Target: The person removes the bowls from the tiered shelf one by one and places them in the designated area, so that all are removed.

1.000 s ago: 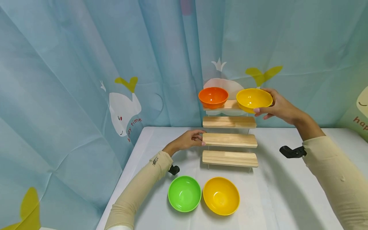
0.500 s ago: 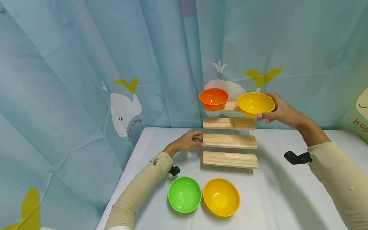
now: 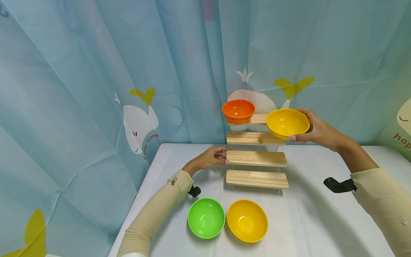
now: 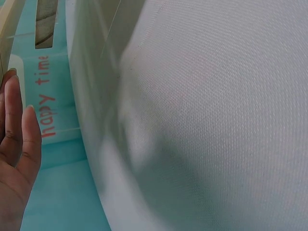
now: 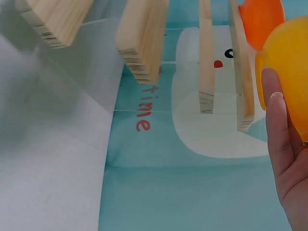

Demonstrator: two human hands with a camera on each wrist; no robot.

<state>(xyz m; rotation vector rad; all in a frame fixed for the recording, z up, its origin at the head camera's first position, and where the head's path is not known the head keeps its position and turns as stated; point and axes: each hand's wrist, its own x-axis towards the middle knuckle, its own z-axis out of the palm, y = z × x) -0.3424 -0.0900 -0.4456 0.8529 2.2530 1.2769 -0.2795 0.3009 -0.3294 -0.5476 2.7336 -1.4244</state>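
Note:
My right hand point(image 3: 316, 130) grips a yellow bowl point(image 3: 287, 123) by its right side, thumb low on the front and fingers behind. The bowl overlaps the right ends of the top two tiers of a stepped wooden stand point(image 3: 257, 157) in the head view. In the right wrist view the yellow bowl point(image 5: 291, 62) shows its outer wall, out past the boards' ends. My left hand point(image 3: 210, 158) holds the left end of the stand's third tier from the top, thumb at the front edge, index finger at the back. An orange bowl point(image 3: 238, 111) sits on the top tier's left part.
A green bowl point(image 3: 206, 218) and a second, orange-yellow bowl point(image 3: 247, 221) stand side by side on the white tabletop point(image 3: 308, 221), in front of the stand. Behind it hangs a blue curtain point(image 3: 192, 71) with whale prints. Thin clear supports carry the stand's boards.
My right hand has brought the yellow bowl down and slightly right, nearer to me, away from the top tier. The left hand keeps its place at the stand; the other bowls stay put.

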